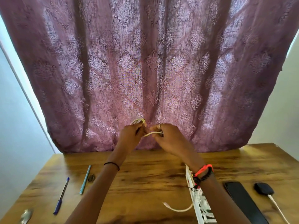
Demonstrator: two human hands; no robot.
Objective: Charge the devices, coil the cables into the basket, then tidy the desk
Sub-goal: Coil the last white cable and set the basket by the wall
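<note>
Both of my hands are raised above the wooden desk [145, 168], in front of the curtain. My left hand [131, 135] grips a small coil of white cable [138, 121] that loops out above its fingers. My right hand [168, 138] pinches a strand of the same cable, which runs across between the two hands. On the desk at the right lie a black phone [242, 202] and a small black device [263, 188] with a white cable [277, 207] plugged into it. A loose white cable end [177, 208] lies near a white power strip [199, 202].
A blue pen [61, 196], a teal pen [85, 179] and a small dark object [91, 177] lie on the left of the desk. A shiny metal object [25, 216] sits at the front left corner. A mauve curtain [148, 70] hangs behind the desk.
</note>
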